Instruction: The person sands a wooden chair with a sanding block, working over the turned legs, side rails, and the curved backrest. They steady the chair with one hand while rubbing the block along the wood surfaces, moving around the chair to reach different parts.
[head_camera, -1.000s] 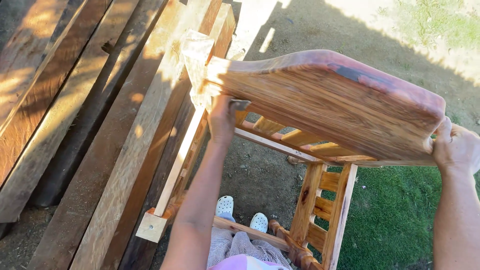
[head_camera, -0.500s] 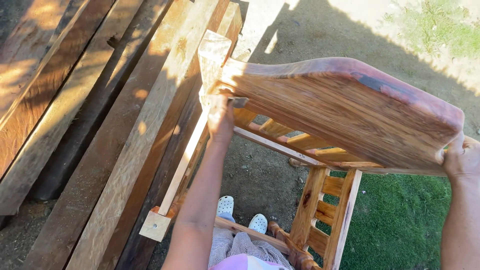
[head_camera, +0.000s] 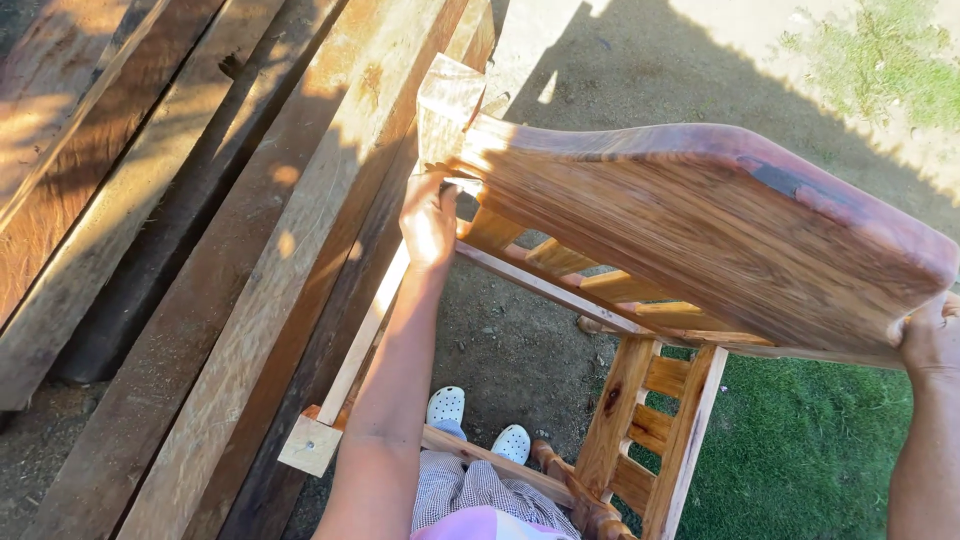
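I hold a wooden piece of furniture, a thick reddish-brown slab top (head_camera: 700, 220) on a frame of pale wooden legs and rungs (head_camera: 650, 430), tilted up in front of me. My left hand (head_camera: 430, 220) grips the slab's left edge from beneath. At the right edge of the view my right hand (head_camera: 925, 335) clasps the slab's far right corner. A pale wooden block (head_camera: 448, 105) sticks up at the slab's left end.
Long rough planks and beams (head_camera: 200, 250) lie stacked on the left. Bare dirt (head_camera: 510, 340) is under the frame, green grass (head_camera: 810, 450) at the lower right. My feet in white clogs (head_camera: 480, 425) stand below. A thin pale batten (head_camera: 350, 380) slants down beside my left arm.
The slab has swung to the right and tilted more, and both hands have shifted with it; my right hand has slid toward the right edge of the view.
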